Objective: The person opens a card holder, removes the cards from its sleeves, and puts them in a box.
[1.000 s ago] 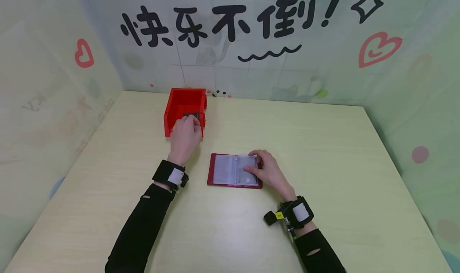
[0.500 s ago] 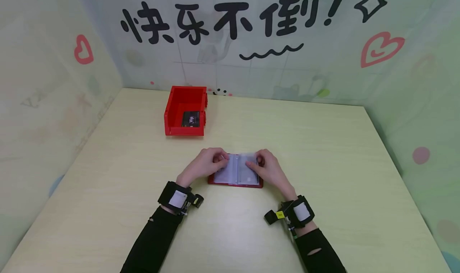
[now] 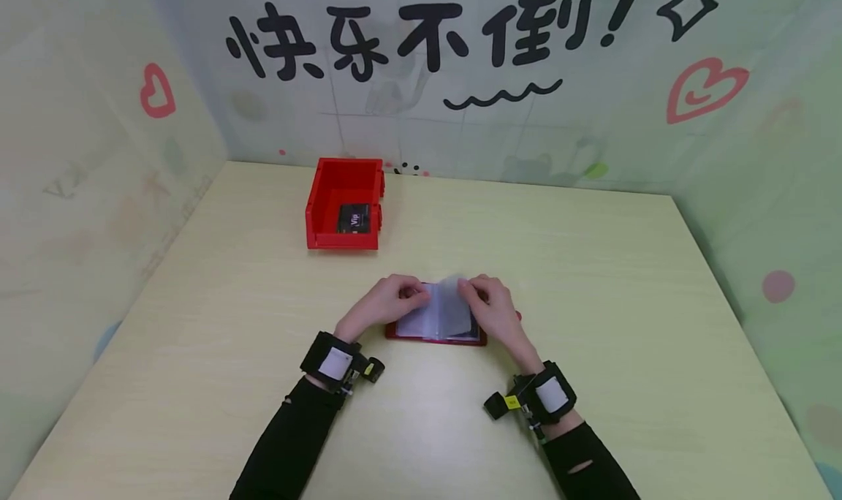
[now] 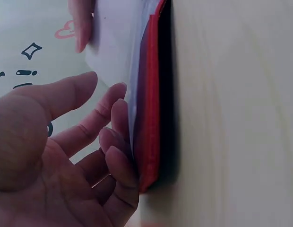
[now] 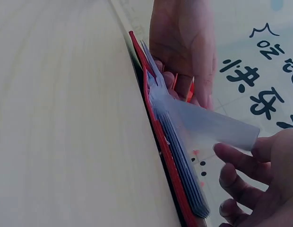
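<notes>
Sitting in the red bin (image 3: 316, 215), a black card (image 3: 353, 218) lies flat.

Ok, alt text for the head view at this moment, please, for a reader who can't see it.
Both hands work an open red card holder lying on a pale wooden table: the left hand rests on its left page while the right hand lifts a clear plastic sleeve. Behind them, a red bin holds a black card.
</notes>
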Action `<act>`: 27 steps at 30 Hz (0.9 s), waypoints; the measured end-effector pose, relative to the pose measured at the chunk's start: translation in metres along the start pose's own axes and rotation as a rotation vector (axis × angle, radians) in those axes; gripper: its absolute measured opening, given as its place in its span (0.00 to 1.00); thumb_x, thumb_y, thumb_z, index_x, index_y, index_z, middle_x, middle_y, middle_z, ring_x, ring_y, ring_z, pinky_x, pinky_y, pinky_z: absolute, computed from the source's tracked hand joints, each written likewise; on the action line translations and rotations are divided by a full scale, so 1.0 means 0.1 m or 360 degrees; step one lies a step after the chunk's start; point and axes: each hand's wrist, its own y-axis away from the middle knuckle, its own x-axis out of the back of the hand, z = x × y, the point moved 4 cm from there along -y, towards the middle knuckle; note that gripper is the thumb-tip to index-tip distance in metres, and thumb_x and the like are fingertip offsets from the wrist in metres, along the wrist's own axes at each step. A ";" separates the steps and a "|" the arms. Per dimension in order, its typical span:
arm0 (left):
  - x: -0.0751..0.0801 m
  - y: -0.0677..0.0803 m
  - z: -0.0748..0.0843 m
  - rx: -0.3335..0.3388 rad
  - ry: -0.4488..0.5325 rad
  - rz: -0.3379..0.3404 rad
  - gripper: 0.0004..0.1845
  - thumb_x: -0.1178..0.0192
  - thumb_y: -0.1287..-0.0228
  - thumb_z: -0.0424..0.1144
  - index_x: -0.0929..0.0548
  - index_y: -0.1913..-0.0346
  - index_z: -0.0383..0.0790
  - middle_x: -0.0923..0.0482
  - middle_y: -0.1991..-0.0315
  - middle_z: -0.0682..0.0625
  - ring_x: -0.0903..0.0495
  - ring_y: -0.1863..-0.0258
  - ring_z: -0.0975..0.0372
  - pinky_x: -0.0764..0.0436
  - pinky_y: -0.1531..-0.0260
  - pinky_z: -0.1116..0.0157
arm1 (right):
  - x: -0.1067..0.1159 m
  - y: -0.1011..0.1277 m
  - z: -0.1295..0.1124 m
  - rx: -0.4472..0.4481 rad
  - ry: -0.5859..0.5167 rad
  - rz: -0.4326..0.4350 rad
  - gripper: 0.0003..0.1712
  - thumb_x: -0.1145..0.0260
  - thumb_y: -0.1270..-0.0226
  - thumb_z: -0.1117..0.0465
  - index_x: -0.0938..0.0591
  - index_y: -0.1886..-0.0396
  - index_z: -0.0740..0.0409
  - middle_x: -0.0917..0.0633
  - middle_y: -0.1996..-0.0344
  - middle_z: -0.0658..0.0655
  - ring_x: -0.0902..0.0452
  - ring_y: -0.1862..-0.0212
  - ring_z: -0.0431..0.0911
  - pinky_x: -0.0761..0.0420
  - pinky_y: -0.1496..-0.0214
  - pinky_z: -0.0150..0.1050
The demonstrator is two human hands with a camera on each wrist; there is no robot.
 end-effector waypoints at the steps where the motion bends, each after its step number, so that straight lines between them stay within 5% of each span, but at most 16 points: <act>1: -0.01 0.00 0.00 0.0002 0.0003 -0.0007 0.14 0.39 0.29 0.45 0.13 0.50 0.40 0.18 0.63 0.47 0.25 0.64 0.59 0.26 0.64 0.68 | -0.01 0.00 -0.01 0.0011 -0.0032 -0.0007 0.17 0.41 0.23 0.60 0.16 0.70 0.66 0.24 0.74 0.59 0.32 0.65 0.47 0.35 0.59 0.36; 8: 0.00 -0.01 0.00 -0.0026 0.0018 -0.0075 0.20 0.45 0.25 0.53 0.12 0.50 0.42 0.18 0.59 0.46 0.25 0.58 0.58 0.27 0.61 0.66 | -0.17 0.03 -0.08 0.0088 -0.0118 -0.0162 0.17 0.45 0.21 0.60 0.13 0.58 0.65 0.13 0.64 0.64 0.24 0.54 0.50 0.28 0.44 0.42; 16: 0.04 0.02 -0.04 -0.0023 0.0145 -0.0110 0.21 0.50 0.22 0.50 0.17 0.65 0.36 0.31 0.76 0.52 0.30 0.68 0.61 0.34 0.67 0.67 | -0.22 0.05 -0.10 0.0207 -0.0016 -0.0222 0.15 0.41 0.24 0.60 0.14 0.67 0.63 0.19 0.75 0.59 0.29 0.63 0.46 0.32 0.54 0.38; 21: 0.07 0.05 -0.08 -0.0015 0.0142 -0.0115 0.13 0.45 0.25 0.42 0.18 0.65 0.36 0.30 0.75 0.51 0.29 0.69 0.60 0.32 0.67 0.68 | -0.17 0.07 -0.06 0.0217 0.0034 -0.0212 0.10 0.35 0.29 0.61 0.11 0.55 0.61 0.13 0.60 0.60 0.23 0.53 0.50 0.28 0.48 0.41; 27: 0.12 0.09 -0.11 0.0092 0.0059 -0.0003 0.11 0.37 0.30 0.40 0.15 0.54 0.35 0.20 0.67 0.46 0.24 0.66 0.59 0.25 0.65 0.68 | -0.03 0.07 0.03 0.0076 0.0257 -0.0160 0.18 0.29 0.35 0.61 0.14 0.47 0.59 0.21 0.49 0.64 0.32 0.45 0.57 0.30 0.48 0.45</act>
